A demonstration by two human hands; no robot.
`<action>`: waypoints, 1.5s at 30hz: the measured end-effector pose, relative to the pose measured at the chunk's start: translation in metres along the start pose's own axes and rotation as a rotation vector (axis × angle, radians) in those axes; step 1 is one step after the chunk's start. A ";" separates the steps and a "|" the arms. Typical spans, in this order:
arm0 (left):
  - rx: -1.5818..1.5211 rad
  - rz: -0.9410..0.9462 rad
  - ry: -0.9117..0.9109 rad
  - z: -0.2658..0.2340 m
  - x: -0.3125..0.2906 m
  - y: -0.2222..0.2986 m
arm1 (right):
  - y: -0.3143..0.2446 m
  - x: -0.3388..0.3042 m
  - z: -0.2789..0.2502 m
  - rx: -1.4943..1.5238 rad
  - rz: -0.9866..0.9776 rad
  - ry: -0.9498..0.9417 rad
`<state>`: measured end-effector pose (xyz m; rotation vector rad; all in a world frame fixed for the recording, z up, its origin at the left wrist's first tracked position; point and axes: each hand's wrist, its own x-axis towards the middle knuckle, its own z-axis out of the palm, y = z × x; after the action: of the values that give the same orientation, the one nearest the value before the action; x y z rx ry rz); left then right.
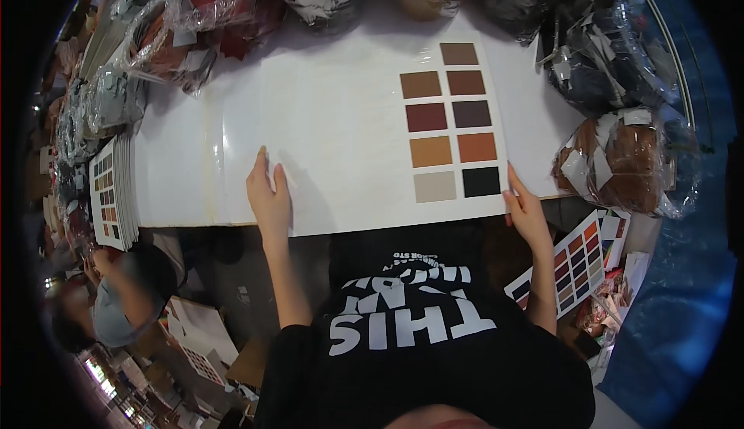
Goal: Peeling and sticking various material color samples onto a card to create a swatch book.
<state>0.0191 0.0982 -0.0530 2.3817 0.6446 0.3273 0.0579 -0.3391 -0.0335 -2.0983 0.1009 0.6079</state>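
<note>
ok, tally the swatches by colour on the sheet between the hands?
Brown swatches: 3
Dark red swatch: 1
Dark plum swatch: 1
Ochre swatch: 1
Orange swatch: 1
Pale grey swatch: 1
Black swatch: 1
Total: 9

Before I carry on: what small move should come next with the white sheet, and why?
I'd probably ease the white sheet slightly away from the body. Its near edge seems to jut past the front edge of the table, and the left hand and right hand are already at its opposite side edges.
</note>
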 end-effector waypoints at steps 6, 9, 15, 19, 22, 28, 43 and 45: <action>0.141 0.054 0.005 -0.004 -0.002 0.010 | 0.007 0.006 -0.008 -0.350 -0.096 0.092; 0.217 0.110 -0.038 -0.012 -0.002 0.010 | -0.012 0.000 -0.013 -0.606 -0.014 0.103; 0.409 0.376 0.030 -0.083 0.088 -0.022 | -0.065 0.025 -0.014 -0.583 -0.274 0.283; 0.327 0.611 0.271 -0.138 0.236 -0.046 | -0.128 0.072 0.024 -0.343 -0.558 0.111; 0.372 0.616 0.335 -0.167 0.323 -0.047 | -0.203 0.095 0.055 -0.099 -0.608 -0.164; 0.398 0.495 0.222 -0.145 0.436 -0.072 | -0.328 0.137 0.093 -0.146 -1.106 -0.046; 0.409 0.464 0.352 -0.124 0.434 -0.049 | -0.442 0.309 0.219 -0.865 -1.582 0.398; 0.299 0.381 0.304 -0.128 0.430 -0.045 | -0.442 0.321 0.217 -0.904 -1.579 0.389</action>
<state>0.3190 0.4209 0.0454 2.7692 0.3850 0.8199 0.3867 0.1394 0.0572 -2.2344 -1.6957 -0.8610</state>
